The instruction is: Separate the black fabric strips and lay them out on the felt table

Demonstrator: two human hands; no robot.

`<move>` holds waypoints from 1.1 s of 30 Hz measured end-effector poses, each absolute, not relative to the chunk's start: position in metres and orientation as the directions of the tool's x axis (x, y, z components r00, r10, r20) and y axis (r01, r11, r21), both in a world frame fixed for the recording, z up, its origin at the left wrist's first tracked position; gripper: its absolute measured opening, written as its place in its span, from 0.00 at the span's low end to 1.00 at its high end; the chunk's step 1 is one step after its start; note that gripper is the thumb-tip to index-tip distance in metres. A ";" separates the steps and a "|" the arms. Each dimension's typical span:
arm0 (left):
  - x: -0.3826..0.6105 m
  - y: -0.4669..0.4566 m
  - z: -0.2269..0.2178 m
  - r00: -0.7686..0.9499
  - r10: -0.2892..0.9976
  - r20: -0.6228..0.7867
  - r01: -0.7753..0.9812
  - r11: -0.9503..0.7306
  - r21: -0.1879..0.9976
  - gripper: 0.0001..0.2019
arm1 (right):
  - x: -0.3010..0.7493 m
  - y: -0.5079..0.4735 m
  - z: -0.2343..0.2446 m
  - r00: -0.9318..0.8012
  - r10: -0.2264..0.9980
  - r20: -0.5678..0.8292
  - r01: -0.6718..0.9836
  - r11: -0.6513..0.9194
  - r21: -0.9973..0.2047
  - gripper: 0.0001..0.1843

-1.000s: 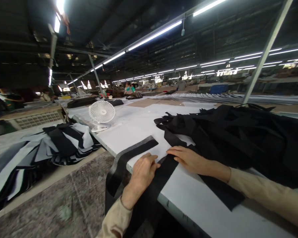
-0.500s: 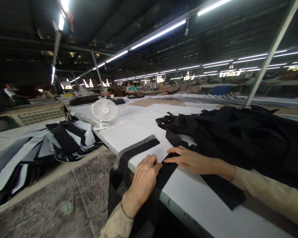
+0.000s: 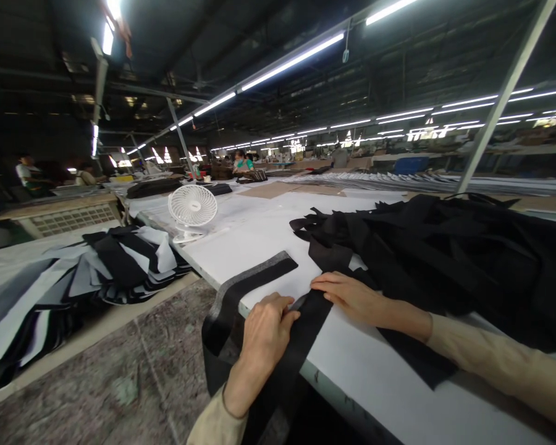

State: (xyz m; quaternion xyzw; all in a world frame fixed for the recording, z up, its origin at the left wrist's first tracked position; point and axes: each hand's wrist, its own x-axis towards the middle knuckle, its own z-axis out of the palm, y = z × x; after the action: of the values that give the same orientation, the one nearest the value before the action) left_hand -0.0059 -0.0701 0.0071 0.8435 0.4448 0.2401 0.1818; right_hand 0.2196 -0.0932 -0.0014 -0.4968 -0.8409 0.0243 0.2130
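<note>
My left hand is closed at the table's near edge, thumb and forefinger pinching the edge of a black fabric strip. That strip runs over the edge and hangs down. My right hand lies on the strip's far end, fingers stretched out together and pressing down. Left of my left hand, a second strip, black with a grey border, lies on the white tabletop and also droops over the edge. To the right spreads a large loose heap of black fabric strips. Parts of the held strip are hidden under my hands.
A white fan stands on the table's left edge. At lower left, layered black, grey and white fabric pieces lie on another surface. A slanted metal post rises at right. People are in the background.
My right hand has flattened, its fingers now together rather than pinching near the left hand. My left hand has drawn slightly away, and more of the strip shows between them.
</note>
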 end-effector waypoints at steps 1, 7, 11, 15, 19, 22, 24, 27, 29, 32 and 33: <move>-0.009 -0.074 0.007 0.487 0.839 0.240 0.668 -0.536 0.517 0.09 | 0.220 -0.093 -0.001 -0.417 0.847 0.329 0.824 0.505 -0.256 0.20; -0.012 -0.086 -0.006 0.539 0.726 0.428 0.669 -0.677 0.307 0.12 | 0.224 -0.095 -0.001 -0.525 0.807 0.272 0.804 0.575 -0.154 0.34; -0.012 -0.087 -0.010 0.596 0.651 0.470 0.688 -0.716 0.119 0.13 | 0.224 -0.097 0.005 -0.586 0.778 0.225 0.793 0.608 -0.041 0.40; -0.005 -0.080 -0.006 0.632 0.644 0.432 0.682 -0.726 0.084 0.13 | 0.219 -0.098 0.012 -0.468 0.798 0.379 0.840 0.535 -0.088 0.34; 0.015 -0.066 0.001 0.667 0.640 0.382 0.661 -0.744 0.092 0.12 | 0.216 -0.094 0.006 -0.446 0.805 0.392 0.777 0.565 -0.277 0.24; 0.021 -0.060 0.006 0.649 0.681 0.340 0.660 -0.726 0.193 0.11 | 0.219 -0.091 -0.003 -0.410 0.830 0.379 0.793 0.529 -0.301 0.21; 0.016 -0.062 0.008 0.591 0.747 0.305 0.663 -0.665 0.344 0.11 | 0.221 -0.090 -0.004 -0.406 0.838 0.364 0.800 0.519 -0.301 0.21; 0.000 -0.072 0.006 0.507 0.817 0.275 0.645 -0.571 0.508 0.11 | 0.222 -0.090 -0.001 -0.427 0.837 0.341 0.796 0.527 -0.296 0.21; -0.009 -0.079 0.001 0.482 0.820 0.308 0.634 -0.569 0.524 0.10 | 0.222 -0.090 0.001 -0.426 0.843 0.329 0.799 0.521 -0.300 0.21; -0.013 -0.087 -0.010 0.464 0.778 0.424 0.627 -0.627 0.463 0.11 | 0.223 -0.089 0.001 -0.417 0.849 0.324 0.797 0.513 -0.318 0.21; -0.013 -0.088 -0.014 0.458 0.755 0.469 0.629 -0.648 0.429 0.12 | 0.223 -0.088 0.001 -0.417 0.848 0.326 0.794 0.515 -0.324 0.20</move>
State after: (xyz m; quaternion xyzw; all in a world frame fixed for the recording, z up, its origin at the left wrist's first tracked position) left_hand -0.0132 -0.0883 -0.0138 0.8484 0.4079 0.3231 0.0974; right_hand 0.2233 -0.0883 0.0008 -0.4889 -0.8397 0.0594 0.2289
